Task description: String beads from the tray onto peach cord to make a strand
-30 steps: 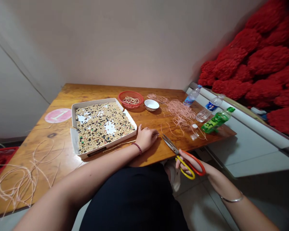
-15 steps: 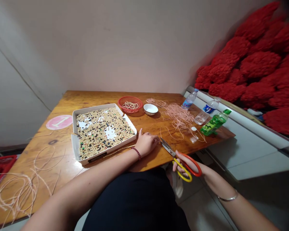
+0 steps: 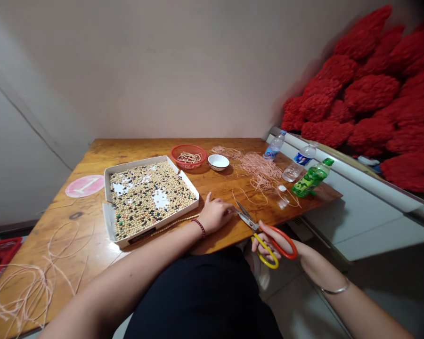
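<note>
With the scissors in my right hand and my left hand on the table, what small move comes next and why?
Probably close the scissors. Their blades are open, tips right at the left hand, which rests at the end of the bead strand and seems to pinch its cord; the right hand already grips the handles.

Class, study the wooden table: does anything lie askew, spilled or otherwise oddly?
Yes. The clear plastic bottle with a blue label and the green plastic bottle lie on their sides near the table's right edge, a loose white cap beside them. Pink cord sprawls in a tangle.
</note>
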`<state>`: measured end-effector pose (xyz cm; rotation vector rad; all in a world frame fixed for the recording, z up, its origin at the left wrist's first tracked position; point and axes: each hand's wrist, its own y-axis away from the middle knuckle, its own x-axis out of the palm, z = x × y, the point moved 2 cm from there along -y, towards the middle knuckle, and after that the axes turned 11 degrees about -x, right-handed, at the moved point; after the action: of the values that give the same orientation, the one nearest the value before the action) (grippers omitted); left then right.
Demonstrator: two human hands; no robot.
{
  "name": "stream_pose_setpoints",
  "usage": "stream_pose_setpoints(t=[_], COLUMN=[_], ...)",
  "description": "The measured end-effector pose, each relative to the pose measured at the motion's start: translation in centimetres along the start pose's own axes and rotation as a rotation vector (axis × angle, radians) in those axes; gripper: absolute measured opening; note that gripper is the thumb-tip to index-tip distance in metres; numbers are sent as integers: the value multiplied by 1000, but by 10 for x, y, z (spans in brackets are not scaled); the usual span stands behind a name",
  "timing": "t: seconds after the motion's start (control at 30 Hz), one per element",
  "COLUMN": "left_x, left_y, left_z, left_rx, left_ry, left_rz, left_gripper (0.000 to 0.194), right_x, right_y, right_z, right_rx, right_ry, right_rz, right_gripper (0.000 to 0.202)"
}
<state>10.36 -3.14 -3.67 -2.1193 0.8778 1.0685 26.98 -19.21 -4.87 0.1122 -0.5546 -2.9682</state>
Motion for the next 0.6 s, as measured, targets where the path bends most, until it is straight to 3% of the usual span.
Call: stream_pose_setpoints(t=[0.3,0.6], left_x=[-1,-1], left_y=[3,3], left_z=[-3,-4], left_rx=[45,37], left_ry=[-38,-47], left_rz=[23,47], left_gripper=[19,16], right_x=[2,6], right_y=[-5,-7], right_z=[-4,-7], right_rx=[-91,-92], right_ry=[46,17], right_rz=[-47,-109], right_gripper=[76,75])
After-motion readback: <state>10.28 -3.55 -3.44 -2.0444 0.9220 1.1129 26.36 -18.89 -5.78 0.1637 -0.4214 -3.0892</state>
